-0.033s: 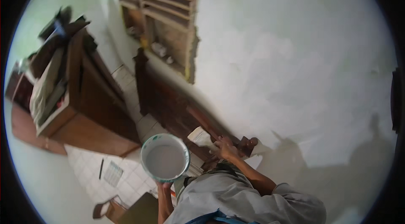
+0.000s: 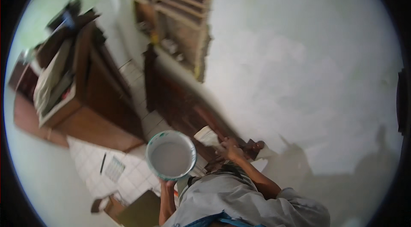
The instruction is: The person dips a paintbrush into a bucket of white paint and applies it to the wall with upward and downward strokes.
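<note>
My left hand [image 2: 168,184] supports a round bucket [image 2: 192,168] from below, at its near side; most of my fingers are hidden under it. Greyish-white paint fills part of the bucket, and green smears mark its rim. Just right of it, my right hand [image 2: 232,150] is closed round the handle of a wide paintbrush [image 2: 208,137]. The pale bristles point left toward the bucket, apart from its rim. Beyond my right hand rises a pale green wall [image 2: 265,86] with a large whiter patch on it.
A dark wooden bed frame [image 2: 171,94] runs along the wall below a slatted vent opening [image 2: 180,8]. At left stands a wooden cabinet [image 2: 107,115] with cloths and other items piled on top. A wooden chair [image 2: 115,207] is at lower left on the white tiled floor [image 2: 92,163].
The room has shifted slightly right and up in the picture. The bucket and brush keep about the same places before me; both hands hold on as before.
</note>
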`<state>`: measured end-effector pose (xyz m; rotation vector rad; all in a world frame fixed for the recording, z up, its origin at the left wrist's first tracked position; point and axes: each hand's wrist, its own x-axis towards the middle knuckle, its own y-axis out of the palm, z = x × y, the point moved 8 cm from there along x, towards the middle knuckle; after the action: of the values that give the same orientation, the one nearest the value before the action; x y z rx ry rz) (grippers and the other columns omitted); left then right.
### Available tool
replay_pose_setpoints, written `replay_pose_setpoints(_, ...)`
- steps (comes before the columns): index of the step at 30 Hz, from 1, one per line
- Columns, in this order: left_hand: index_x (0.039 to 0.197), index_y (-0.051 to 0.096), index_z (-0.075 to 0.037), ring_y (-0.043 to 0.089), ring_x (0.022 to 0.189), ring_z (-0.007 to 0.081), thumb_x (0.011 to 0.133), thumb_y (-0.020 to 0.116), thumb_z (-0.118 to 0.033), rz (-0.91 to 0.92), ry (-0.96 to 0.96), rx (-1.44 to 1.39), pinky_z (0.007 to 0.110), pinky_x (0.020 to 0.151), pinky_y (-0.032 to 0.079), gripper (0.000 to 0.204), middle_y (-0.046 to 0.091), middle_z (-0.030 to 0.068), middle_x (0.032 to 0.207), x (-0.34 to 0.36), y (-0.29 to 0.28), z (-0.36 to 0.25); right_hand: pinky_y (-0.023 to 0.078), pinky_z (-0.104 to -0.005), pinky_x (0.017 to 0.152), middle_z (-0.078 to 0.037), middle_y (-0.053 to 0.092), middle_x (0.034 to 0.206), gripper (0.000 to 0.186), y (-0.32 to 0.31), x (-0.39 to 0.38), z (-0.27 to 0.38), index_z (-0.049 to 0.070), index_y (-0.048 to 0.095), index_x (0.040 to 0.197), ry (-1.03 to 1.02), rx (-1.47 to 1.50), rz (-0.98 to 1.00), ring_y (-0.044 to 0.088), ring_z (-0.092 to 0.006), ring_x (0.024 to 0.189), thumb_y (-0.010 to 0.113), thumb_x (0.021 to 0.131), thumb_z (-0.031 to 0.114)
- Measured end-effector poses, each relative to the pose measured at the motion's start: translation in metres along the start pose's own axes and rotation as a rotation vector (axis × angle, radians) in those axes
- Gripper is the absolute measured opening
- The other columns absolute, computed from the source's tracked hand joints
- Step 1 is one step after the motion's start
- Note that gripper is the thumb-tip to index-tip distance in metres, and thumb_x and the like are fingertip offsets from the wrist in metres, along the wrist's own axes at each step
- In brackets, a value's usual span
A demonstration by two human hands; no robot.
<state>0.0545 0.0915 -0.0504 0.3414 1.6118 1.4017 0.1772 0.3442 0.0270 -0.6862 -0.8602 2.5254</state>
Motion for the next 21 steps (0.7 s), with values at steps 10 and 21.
replay_pose_setpoints(10, 0.123, 0.044, -0.011, 0.043, 0.111, 0.0286, 0.073, 0.048, -0.061, 0.187, 0.037, 0.083, 0.048, 0.094, 0.035, 0.07, 0.046, 0.0106, 0.124, -0.013, 0.052, -0.021, 0.041, -0.0273, 0.054, 0.0, 0.05, 0.063, 0.02, 0.062, 0.026, -0.069, 0.001, 0.06, 0.089, 0.097, 0.247, 0.065, 0.048, -0.0112, 0.059, 0.061, 0.073, 0.014)
replay_pose_setpoints(21, 0.12, 0.046, -0.01, 0.045, 0.108, 0.0293, 0.07, 0.05, -0.06, 0.105, 0.047, 0.124, 0.047, 0.092, 0.038, 0.071, 0.047, 0.0094, 0.121, -0.014, 0.035, -0.051, 0.044, -0.033, 0.064, -0.011, 0.059, 0.089, 0.049, 0.03, 0.001, 0.052, 0.003, 0.061, 0.098, 0.24, 0.132, 0.051, 0.054, -0.0165, 0.068, 0.062, 0.071, 0.043)
